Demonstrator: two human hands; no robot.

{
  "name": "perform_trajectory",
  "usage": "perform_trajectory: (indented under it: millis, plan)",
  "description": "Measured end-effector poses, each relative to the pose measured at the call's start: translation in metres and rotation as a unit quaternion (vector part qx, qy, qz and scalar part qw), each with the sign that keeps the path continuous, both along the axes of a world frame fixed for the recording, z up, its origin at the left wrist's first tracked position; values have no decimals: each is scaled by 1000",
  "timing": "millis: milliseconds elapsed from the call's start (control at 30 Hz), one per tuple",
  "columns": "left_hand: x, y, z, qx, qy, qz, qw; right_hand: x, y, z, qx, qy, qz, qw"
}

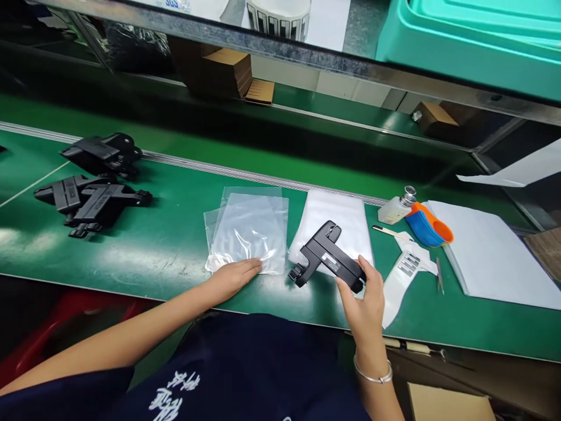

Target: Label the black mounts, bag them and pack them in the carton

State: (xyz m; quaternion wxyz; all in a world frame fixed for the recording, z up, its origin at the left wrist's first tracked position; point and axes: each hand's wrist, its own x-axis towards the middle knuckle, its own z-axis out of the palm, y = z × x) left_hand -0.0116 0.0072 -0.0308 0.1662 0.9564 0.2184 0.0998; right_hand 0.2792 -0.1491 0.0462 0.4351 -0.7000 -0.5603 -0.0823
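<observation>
Head view: black plastic bracket (332, 257) hangs over white sheets (337, 216) on the green worktop (175, 245), its end pinched by the right hand (367, 295), thumb and fingers partly closed; left hand (234, 279) lies flat, fingers extended, on clear plastic bags (249, 228), gripping nothing.

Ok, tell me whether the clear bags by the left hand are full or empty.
Empty: the clear bags lie flat on the green bench, nothing showing inside, the left hand on their near edge.

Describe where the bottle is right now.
In the head view, the bottle stands on the right of the table, just left of the blue-and-orange holder.
</observation>
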Motion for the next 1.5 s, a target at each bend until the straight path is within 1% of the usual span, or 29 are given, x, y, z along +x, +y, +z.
perform_trajectory:
  millis: [33,133,167,233,300,367,400,467,533,600,667,767,800,833,867,933,967,1033,1100,1133,1167,1200,1267,1300,1333,1400,1500]
  plan:
    - [-4,1,2,5,0,9,1000,0,0,0,2,8,5,1000]
    - [-10,5,13,9,15,88,996,-3,2,0,7,26,19,999]
    - [-9,6,17,3,22,106,994,-4,2,1,16,22,22,999]
    - [-7,8,24,-23,28,112,993,-6,2,4,41,5,31,999]
    - [-4,10,30,-58,9,122,991,-7,1,7,61,-8,41,997]
    - [0,6,32,-90,-27,142,985,-8,-1,9,64,-6,43,997]
    - [3,1,30,-99,-37,139,985,-8,-2,10,61,-1,42,997]
    - [6,-15,22,-85,-20,102,991,-8,-3,9,55,6,35,998]
    - [6,-33,11,-43,42,42,997,-8,-4,8,53,3,32,998]
    - [-1,-46,1,-15,104,-16,994,-7,-4,7,52,-5,31,998]
    - [-14,-48,-2,-25,120,-79,989,-6,-3,7,49,-13,31,998]
    - [-40,-38,1,-62,63,-161,983,-5,-2,8,51,-30,36,998]
    - [-45,-34,3,-74,39,-174,981,-6,-1,8,51,-33,41,997]
    - [-49,-29,5,-82,18,-172,982,-7,0,8,52,-33,46,997]
    - [-48,-25,6,-84,1,-153,985,-8,1,9,51,-29,49,997]
    - [-38,-20,10,-82,-8,-83,993,-11,4,9,51,-20,52,997]
    - [-29,-18,13,-83,-5,-53,995,-12,6,10,51,-20,54,997]
    - [-7,-14,26,-116,1,-29,993,-15,9,14,52,-27,62,996]
    - [11,-9,46,-193,-39,-4,980,-17,9,19,52,-41,87,994]
    - [18,-7,59,-245,-84,17,966,-18,8,22,56,-50,104,992]
    - [24,-5,71,-304,-138,37,942,-20,6,25,61,-61,123,989]
    - [28,-3,84,-366,-189,38,910,-21,4,28,67,-73,140,985]
    - [34,-1,104,-464,-247,10,851,-26,0,34,77,-98,170,978]
    - [37,-1,111,-492,-251,-3,834,-29,-2,36,75,-107,180,975]
    - [39,-2,117,-507,-246,-6,826,-31,-4,38,71,-114,187,973]
    - [43,-3,123,-520,-231,7,822,-34,-6,40,56,-125,190,972]
    - [47,-2,120,-551,-226,25,803,-34,-5,38,45,-128,181,974]
